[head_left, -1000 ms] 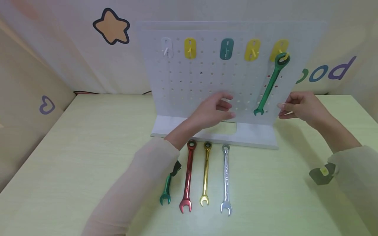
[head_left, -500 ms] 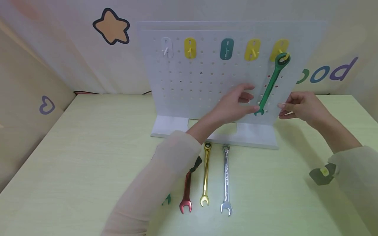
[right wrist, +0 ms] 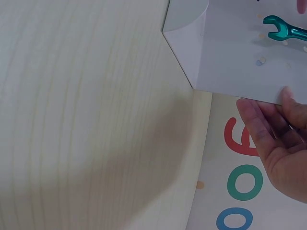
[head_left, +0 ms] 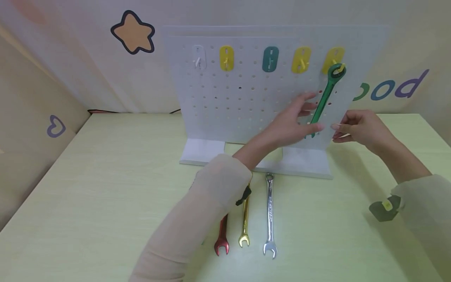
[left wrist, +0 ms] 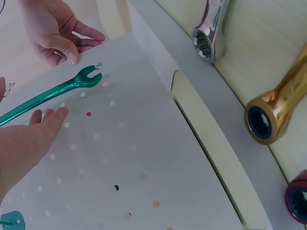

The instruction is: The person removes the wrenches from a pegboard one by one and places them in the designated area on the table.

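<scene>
A green combination wrench (head_left: 328, 89) hangs by its ring end from the rightmost yellow hook (head_left: 331, 55) of a white pegboard (head_left: 208, 125). My left hand (head_left: 287, 123) is at the wrench's lower half, thumb in front of the open end and fingers stretched beside the shaft. The left wrist view has the fingers (left wrist: 45, 127) spread just off the green shaft (left wrist: 48, 95). At the board's right edge, my right hand (head_left: 364, 129) pinches the rim, with the thumb (right wrist: 288, 98) on the front side.
Below the board lie a red wrench (head_left: 222, 237), a gold wrench (head_left: 244, 225) and a silver wrench (head_left: 270, 211). My left sleeve (head_left: 211, 196) covers part of the red and gold ones. Other hooks, including a teal hook (head_left: 270, 58), line the board's top.
My left hand has moved right across the front of the board to the hanging green wrench, its sleeve now covering more of the wrenches on the table. My right hand has stayed at the edge.
</scene>
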Available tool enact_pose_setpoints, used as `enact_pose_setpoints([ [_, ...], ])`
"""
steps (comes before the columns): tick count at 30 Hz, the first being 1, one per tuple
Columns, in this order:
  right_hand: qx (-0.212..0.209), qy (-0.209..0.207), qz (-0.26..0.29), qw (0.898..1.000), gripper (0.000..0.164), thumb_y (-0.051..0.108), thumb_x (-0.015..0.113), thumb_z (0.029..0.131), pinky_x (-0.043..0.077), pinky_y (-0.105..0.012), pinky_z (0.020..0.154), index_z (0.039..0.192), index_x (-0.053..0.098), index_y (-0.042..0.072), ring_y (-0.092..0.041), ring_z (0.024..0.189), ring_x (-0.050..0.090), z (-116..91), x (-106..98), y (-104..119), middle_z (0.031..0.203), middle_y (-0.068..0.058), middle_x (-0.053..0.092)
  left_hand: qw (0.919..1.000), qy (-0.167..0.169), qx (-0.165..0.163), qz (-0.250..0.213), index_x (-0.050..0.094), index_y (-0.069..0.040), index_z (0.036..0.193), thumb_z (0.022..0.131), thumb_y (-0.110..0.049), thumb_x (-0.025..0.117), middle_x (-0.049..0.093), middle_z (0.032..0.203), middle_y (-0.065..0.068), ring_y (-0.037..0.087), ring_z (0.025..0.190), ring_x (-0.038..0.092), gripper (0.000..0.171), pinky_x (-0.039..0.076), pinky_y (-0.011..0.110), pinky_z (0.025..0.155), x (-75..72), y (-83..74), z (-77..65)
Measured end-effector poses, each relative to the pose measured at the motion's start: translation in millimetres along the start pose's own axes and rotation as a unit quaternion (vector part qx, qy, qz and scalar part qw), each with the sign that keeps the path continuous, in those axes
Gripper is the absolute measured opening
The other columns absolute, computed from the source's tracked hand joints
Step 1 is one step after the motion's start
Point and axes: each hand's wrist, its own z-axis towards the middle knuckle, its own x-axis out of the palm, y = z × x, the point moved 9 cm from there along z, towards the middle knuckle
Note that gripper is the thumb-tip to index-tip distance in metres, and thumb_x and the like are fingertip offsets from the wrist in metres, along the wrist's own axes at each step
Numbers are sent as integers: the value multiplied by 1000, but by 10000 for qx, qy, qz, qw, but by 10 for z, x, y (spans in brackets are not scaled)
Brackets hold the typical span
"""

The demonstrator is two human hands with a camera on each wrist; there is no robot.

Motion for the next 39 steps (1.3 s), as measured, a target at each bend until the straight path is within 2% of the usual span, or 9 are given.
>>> enact_pose_setpoints([
  [9, -14, 42, 39, 10000, 24, 9, 54, 92, 55, -32, 68, 102, 51, -12, -11, 70, 65, -10, 8, 9, 81, -3, 64, 9996, 171, 163, -171, 25, -24, 142, 87, -16, 62, 43, 136, -5, 3, 122, 38, 67, 39, 22, 95, 54, -81, 3],
  [13, -35, 55, -3, 10000, 24, 10, 53, 92, 55, -32, 69, 102, 51, -12, -11, 71, 65, -7, 7, 16, 81, -4, 64, 9996, 164, 173, -144, 27, -23, 141, 87, -15, 63, 46, 132, -4, 3, 119, 41, 65, 41, 19, 92, 54, -84, 1],
  [22, -20, 37, -7, 10000, 27, 11, 53, 92, 55, -35, 70, 107, 51, -11, -11, 72, 65, -14, -4, 11, 82, 1, 64, 9984, 206, 305, -440, 31, -19, 140, 87, -10, 62, 51, 121, 0, 6, 110, 49, 62, 42, 17, 90, 81, -124, -36],
  [30, -1, 75, -16, 10000, 31, 12, 54, 92, 55, -33, 70, 110, 50, -12, -10, 73, 65, 4, -1, 0, 83, 0, 64, 9982, 183, 251, -511, 31, -21, 140, 88, -11, 60, 51, 117, 1, 9, 106, 53, 61, 48, 17, 77, 72, -118, -61],
  [35, -44, 65, -96, 9999, 29, 11, 54, 92, 55, -35, 71, 109, 50, -12, -11, 73, 65, 5, 0, 9, 85, -6, 64, 9981, 150, 256, -545, 32, -21, 139, 88, -9, 60, 52, 115, 1, 10, 100, 55, 59, 48, 17, 75, 75, -125, -65],
  [39, -71, 52, -175, 9998, 27, 10, 53, 93, 54, -36, 71, 108, 50, -12, -11, 73, 65, 5, -6, 18, 85, -10, 64, 9965, 201, 297, -756, 35, -18, 137, 88, -6, 60, 54, 111, 4, 10, 93, 57, 56, 49, 16, 73, 89, -157, -66],
])
